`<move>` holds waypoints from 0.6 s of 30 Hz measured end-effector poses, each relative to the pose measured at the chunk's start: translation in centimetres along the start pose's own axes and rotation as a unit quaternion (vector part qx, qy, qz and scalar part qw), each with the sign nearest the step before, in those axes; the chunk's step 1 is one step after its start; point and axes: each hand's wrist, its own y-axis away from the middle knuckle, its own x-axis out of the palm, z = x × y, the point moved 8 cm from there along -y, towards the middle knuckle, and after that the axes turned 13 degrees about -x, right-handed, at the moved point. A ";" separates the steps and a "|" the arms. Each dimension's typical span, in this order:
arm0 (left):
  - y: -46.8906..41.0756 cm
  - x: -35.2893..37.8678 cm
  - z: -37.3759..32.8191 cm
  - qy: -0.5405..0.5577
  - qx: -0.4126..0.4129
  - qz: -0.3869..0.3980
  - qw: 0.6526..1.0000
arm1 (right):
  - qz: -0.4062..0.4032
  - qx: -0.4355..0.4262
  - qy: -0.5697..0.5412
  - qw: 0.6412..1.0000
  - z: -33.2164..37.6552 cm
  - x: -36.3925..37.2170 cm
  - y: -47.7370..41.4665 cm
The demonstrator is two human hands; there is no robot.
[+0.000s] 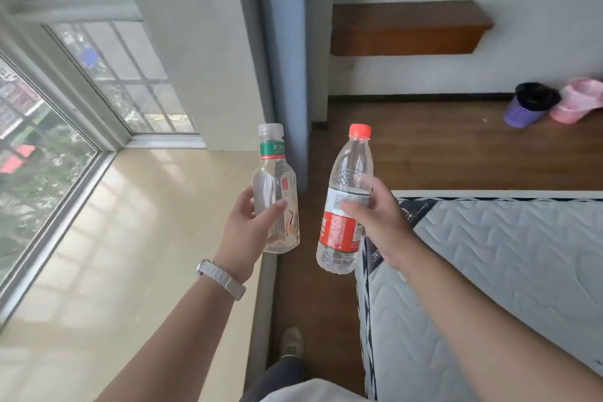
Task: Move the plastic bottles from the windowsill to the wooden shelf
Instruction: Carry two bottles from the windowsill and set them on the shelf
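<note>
Two clear bottles [276,192] [346,202], upright, held aloft

Left hand [249,222], right hand [375,222] raised, fingers curled, gripping.

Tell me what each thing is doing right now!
Left hand: closed around the clear-capped bottle.
Clear-capped bottle: capped, upright, held in the air.
Right hand: closed around the red-capped bottle.
Red-capped bottle: capped, slightly tilted, held in the air.
Wooden shelf: bare on top.
Purple bin: upright on the floor.

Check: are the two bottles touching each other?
Apart. The head view shows floor between the clear-capped bottle in the left hand and the red-capped bottle.
</note>
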 end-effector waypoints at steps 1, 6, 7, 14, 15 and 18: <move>-0.9 0.6 -0.3 -0.004 0.000 0.008 1.000 | -0.007 -0.001 0.002 1.000 -0.1 -0.6 -0.7; -6.6 2.7 -1.9 -0.027 -0.008 0.042 0.999 | -0.040 0.007 0.007 0.999 -1.0 -2.3 -5.0; -8.2 2.9 -2.4 -0.027 -0.008 0.045 0.999 | -0.043 0.010 0.009 0.999 -1.3 -2.5 -6.0; -19.5 5.0 -7.0 -0.029 -0.004 0.082 0.996 | -0.088 0.018 0.042 0.995 -2.4 -4.3 -16.1; -21.0 5.3 -7.8 -0.032 -0.002 0.086 0.996 | -0.088 0.020 0.048 0.995 -2.4 -4.5 -17.6; -25.2 6.6 -9.9 -0.037 -0.005 0.109 0.993 | -0.099 0.024 0.060 0.993 -2.4 -5.5 -21.5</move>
